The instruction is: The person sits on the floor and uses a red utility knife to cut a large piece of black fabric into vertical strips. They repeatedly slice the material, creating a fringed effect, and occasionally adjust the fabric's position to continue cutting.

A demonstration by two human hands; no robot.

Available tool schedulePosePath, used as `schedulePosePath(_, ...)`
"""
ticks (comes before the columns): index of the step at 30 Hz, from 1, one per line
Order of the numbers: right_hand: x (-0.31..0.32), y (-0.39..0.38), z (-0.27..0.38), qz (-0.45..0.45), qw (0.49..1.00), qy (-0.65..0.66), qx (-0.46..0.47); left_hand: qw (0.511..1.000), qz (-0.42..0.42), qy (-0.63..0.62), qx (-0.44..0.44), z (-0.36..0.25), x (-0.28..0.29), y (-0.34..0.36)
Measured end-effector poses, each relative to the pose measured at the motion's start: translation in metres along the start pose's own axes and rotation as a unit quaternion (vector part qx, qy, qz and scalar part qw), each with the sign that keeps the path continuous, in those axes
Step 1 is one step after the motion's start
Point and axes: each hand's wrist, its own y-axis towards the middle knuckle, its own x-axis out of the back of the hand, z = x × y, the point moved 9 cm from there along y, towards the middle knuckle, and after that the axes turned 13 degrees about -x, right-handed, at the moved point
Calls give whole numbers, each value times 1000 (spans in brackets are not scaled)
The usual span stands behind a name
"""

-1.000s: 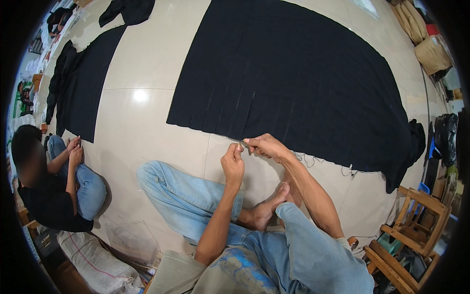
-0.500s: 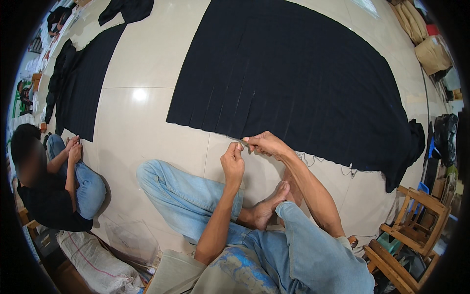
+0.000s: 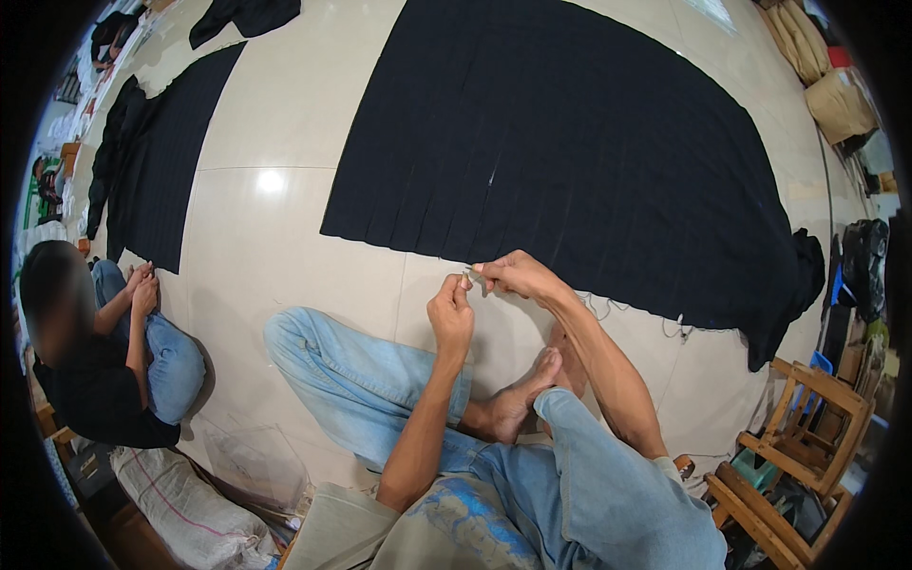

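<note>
A large black cloth [image 3: 570, 161] lies spread on the floor, with several narrow slits or fold lines near its left part and loose threads [image 3: 608, 306] along its near edge. At that edge, my right hand [image 3: 516, 275] is closed in a pinch on a small thin metal tool [image 3: 469, 268], mostly hidden by the fingers. Just left of it and slightly nearer, my left hand [image 3: 451, 312] is closed, thumb against forefinger. What it pinches, if anything, is too small to make out. The fingertips of both hands almost meet.
Pale floor tiles [image 3: 256, 228] surround the cloth. At left a seated person [image 3: 104, 351] holds hands near another black cloth [image 3: 176, 161]. A white sack [image 3: 190, 508] lies at lower left. Wooden stools [image 3: 817, 418] stand at right, paper-brown bags [image 3: 841, 109] at far right.
The near edge of the cloth by my hands has shifted slightly away from me. My right hand has turned a little, and less of the metal tool shows. My left hand stays about in place.
</note>
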Motion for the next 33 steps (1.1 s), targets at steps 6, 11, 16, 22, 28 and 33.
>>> schedulePosePath(6, 37, -31, -53, -79, 976, 203, 13, 994, -27, 83, -72, -6, -2, -1)
schedulePosePath(11, 57, -84, -113, -133, 906, 400, -26, 982, 43, 185, 23, -27, -32, 8)
schedulePosePath(16, 46, -102, -112, -116, 863, 493, -7, 966, 29, 258, 1, -25, -48, 11)
schedulePosePath(22, 26, -47, -161, -143, 899, 406, 80, 991, 1, 135, -8, -13, -47, 0)
schedulePosePath(28, 14, -102, -79, -15, 853, 521, 35, 997, 30, 66, -16, -3, -40, 2)
schedulePosePath(33, 12, -71, -83, -60, 871, 482, 67, 976, 5, -179, 126, 3, -48, -8)
